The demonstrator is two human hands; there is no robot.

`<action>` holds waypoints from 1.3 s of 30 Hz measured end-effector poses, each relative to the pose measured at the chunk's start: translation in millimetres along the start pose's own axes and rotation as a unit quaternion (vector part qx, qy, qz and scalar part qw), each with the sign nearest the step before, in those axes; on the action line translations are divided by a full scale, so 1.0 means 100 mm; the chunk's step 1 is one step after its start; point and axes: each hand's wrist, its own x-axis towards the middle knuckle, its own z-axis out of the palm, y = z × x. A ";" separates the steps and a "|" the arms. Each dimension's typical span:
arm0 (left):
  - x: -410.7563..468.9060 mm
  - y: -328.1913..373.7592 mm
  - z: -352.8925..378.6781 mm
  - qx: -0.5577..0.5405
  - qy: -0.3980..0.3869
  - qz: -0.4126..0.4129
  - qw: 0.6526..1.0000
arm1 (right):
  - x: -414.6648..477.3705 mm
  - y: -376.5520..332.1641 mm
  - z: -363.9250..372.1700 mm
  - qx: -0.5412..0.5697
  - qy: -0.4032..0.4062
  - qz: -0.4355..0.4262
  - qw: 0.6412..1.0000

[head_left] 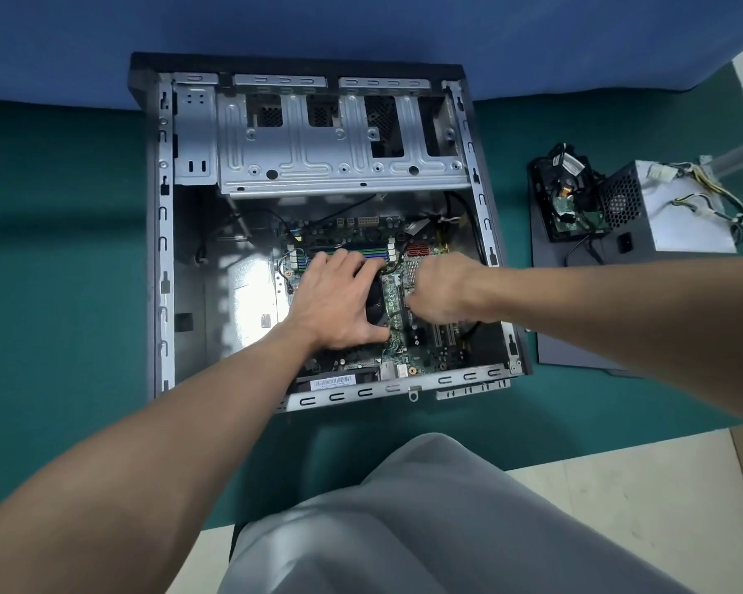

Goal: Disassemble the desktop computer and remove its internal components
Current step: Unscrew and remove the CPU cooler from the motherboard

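Observation:
An open desktop case [164, 259] lies on its side on a green mat, its drive cage [318, 165] at the far end. The green motherboard [421, 353] sits in the near right part of the case. My left hand [335, 302] rests on the black CPU cooler [376, 308], fingers and thumb curled round its sides. My right hand [440, 289] hovers over the board just right of the cooler, fingers curled downward and blurred; what they touch is hidden. RAM sticks [344, 252] show just beyond my left fingers.
A grey power supply [678, 216] with loose cables and a black fan assembly [571, 195] lie on the removed side panel [575, 349] to the right of the case. A blue wall covering stands behind. My grey-clad knee [425, 520] is in the foreground.

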 end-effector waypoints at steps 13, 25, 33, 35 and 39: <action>0.00 -0.01 0.01 -0.001 -0.002 -0.001 1.000 | 0.01 0.06 -0.03 0.389 -0.033 0.146 0.909; 0.00 0.00 0.01 -0.003 0.005 0.000 1.000 | -0.17 -0.08 -0.02 -0.458 0.101 -0.258 0.845; 0.00 0.00 0.01 -0.001 0.006 -0.002 1.000 | 0.02 -0.03 -0.11 0.297 0.018 0.096 0.950; 0.00 -0.01 0.01 -0.002 0.004 -0.002 1.000 | 0.00 0.03 -0.10 0.458 -0.119 0.221 0.853; 0.00 0.00 0.03 0.006 0.010 -0.005 1.000 | -0.06 0.00 -0.02 0.293 -0.103 0.143 0.940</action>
